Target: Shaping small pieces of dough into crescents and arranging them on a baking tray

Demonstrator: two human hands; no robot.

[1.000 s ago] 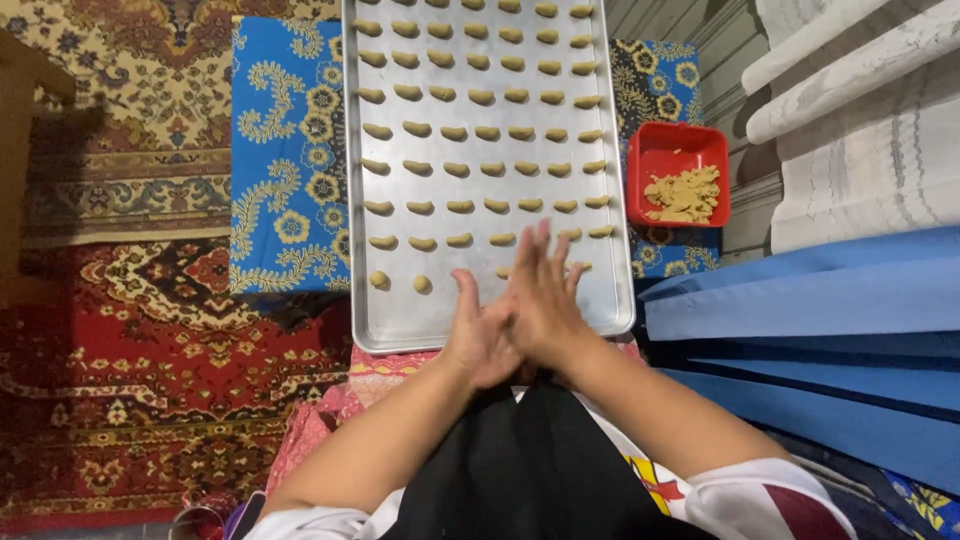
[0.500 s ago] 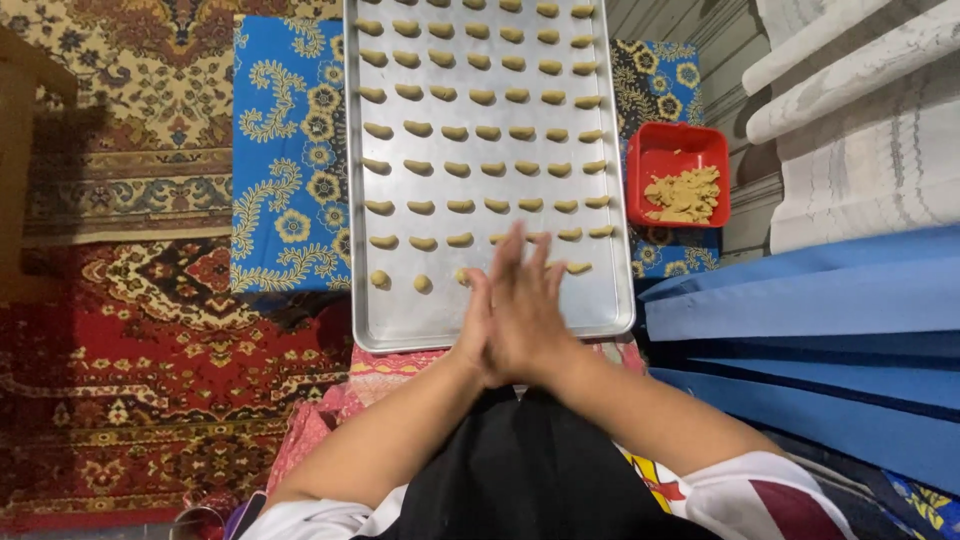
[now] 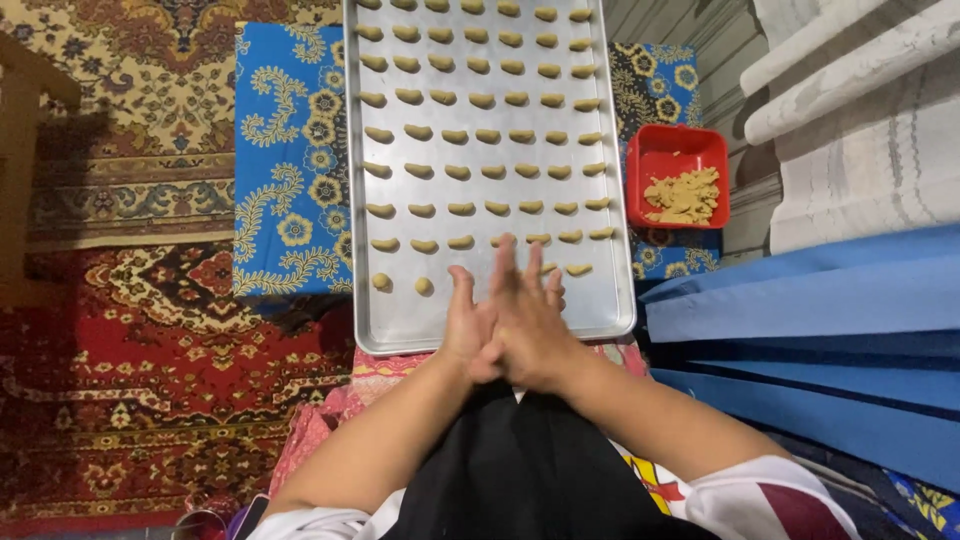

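Note:
My left hand (image 3: pixel 462 325) and my right hand (image 3: pixel 530 320) are pressed palm to palm over the near edge of a long metal baking tray (image 3: pixel 400 320), fingers straight and pointing away from me. Whatever lies between the palms is hidden. The tray carries several rows of small curved dough pieces (image 3: pixel 480 100). In the nearest row, two round dough balls (image 3: pixel 381 282) lie to the left of my hands. A red square tub (image 3: pixel 650 150) holding loose dough (image 3: pixel 685 195) stands to the right of the tray.
The tray rests on a blue floral cloth (image 3: pixel 290 160) over patterned red and beige carpets (image 3: pixel 150 350). Blue boards (image 3: pixel 800 300) and folded white fabric (image 3: pixel 860 130) fill the right side. A wooden piece (image 3: pixel 20 150) stands at far left.
My right hand has slid left and back across my left palm, so the fingers now overlap more closely. The tray and tub have not moved.

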